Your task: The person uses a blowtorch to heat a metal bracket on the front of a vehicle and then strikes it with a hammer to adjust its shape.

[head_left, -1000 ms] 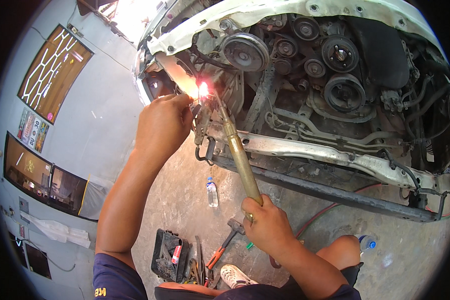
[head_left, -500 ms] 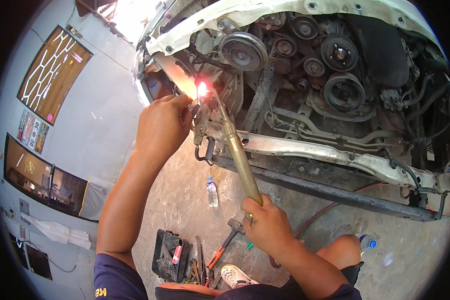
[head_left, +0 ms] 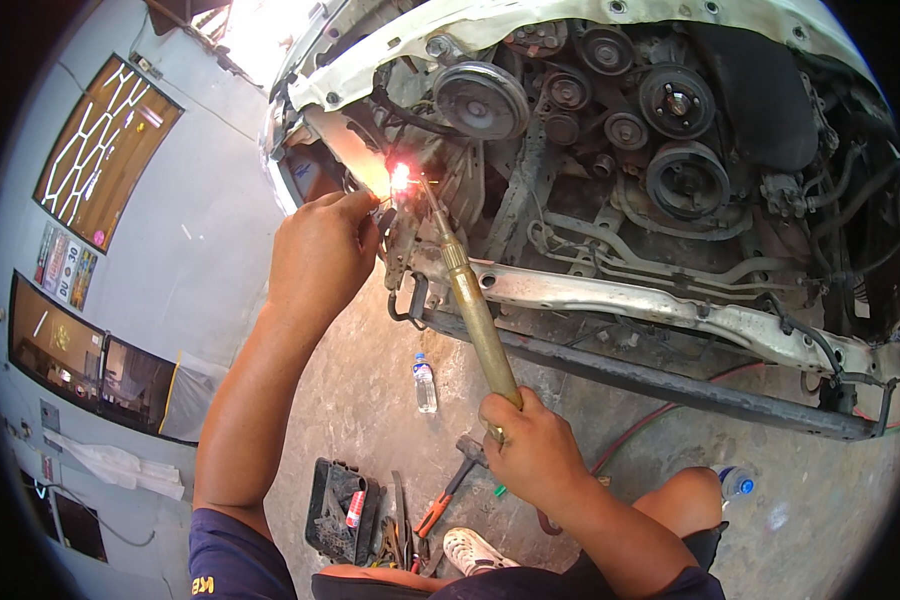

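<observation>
My right hand (head_left: 535, 448) is wrapped round the lower end of a brass gas welding torch (head_left: 483, 325). The torch slants up and left, its narrow bent tip beside a bright pinkish-white glow (head_left: 401, 177). The glow sits on the metal at the front corner of a stripped car body, above a rusty bracket (head_left: 400, 250). Just left of the glow, my left hand (head_left: 320, 245) is closed in a pinch on a thin rod (head_left: 383, 200), mostly hidden by fingers and glare. Glare also hides the heated spot.
Engine pulleys (head_left: 677, 105) lie right of the torch, behind a white crossbar (head_left: 610, 302) and a dark bumper beam (head_left: 670, 385). On the floor are a water bottle (head_left: 425, 385), a black toolbox (head_left: 320, 535), a hammer (head_left: 450, 490) and a red hose (head_left: 630, 435).
The torch tip and glow have shifted very slightly left and down in the picture, along with my left hand. Both hands keep their grips.
</observation>
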`<state>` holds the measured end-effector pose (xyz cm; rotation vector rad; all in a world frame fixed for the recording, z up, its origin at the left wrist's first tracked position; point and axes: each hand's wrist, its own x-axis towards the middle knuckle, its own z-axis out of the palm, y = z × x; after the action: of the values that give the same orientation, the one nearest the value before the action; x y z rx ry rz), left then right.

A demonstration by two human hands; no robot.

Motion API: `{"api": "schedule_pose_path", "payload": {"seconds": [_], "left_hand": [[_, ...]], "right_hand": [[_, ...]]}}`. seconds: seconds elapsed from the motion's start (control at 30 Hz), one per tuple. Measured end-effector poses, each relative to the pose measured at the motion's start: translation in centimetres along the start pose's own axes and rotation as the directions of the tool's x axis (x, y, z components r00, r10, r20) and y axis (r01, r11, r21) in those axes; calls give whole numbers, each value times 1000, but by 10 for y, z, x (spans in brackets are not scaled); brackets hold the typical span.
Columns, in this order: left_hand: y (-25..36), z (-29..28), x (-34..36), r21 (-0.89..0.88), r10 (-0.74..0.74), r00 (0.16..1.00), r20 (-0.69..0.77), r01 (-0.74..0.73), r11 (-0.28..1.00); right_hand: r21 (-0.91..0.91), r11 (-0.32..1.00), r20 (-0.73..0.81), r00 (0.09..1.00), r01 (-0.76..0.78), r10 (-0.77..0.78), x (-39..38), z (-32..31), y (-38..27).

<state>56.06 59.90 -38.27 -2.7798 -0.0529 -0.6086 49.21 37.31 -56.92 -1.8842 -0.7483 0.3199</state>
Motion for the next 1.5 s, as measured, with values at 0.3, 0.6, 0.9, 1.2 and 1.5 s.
{"api": "schedule_pose_path", "payload": {"seconds": [0.3, 0.6, 0.9, 1.2, 1.5], "left_hand": [[3, 0, -1, 34, 4, 1000, -13, -3, 999], [2, -2, -2, 7, 2, 1000, -15, -2, 1000], [4, -4, -2, 10, -6, 1000, -17, 6, 1000], [2, -2, -2, 9, 10, 1000, -14, -10, 1000], [1, -4, -2, 4, 28, 999, -43, -28, 1000]], "right_hand": [[14, 1000, -4, 1000, 8, -8, 0, 1, 2], [24, 1000, -2, 1000, 16, -16, 1, 1, 2], [31, 999, 5, 1000, 5, -5, 2, 1, 1], [29, 1000, -5, 1000, 6, -5, 1, 1, 2], [39, 999, -2, 1000, 10, -10, 2, 0, 2]]}}
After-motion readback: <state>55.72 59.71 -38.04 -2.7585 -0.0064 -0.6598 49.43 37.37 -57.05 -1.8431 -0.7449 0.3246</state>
